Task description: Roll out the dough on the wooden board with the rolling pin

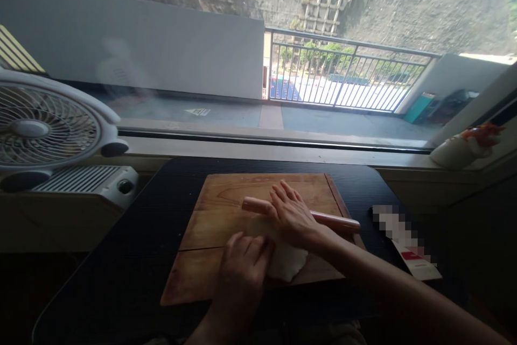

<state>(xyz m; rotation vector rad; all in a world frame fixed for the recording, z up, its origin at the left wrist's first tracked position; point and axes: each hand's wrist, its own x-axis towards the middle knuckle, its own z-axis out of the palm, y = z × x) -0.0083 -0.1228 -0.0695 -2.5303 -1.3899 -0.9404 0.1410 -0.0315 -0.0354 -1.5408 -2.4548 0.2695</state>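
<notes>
Window [258, 60] above, dark table [133, 243] below, wooden board [224, 194] on top.

A reddish rolling pin [337, 222] lies across the board, with a pale dough sheet [286, 264] on its near side. The right hand [294, 213] rests over the pin, open and outstretched; the left hand [242, 260] curls at the dough sheet, and whether it pinches anything cannot be told.

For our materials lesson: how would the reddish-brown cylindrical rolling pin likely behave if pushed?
The rolling pin would probably roll, given its rounded shape. Its glossy highlights suggest it may be slippery; its straight, unbent length suggests stiffness.
</notes>
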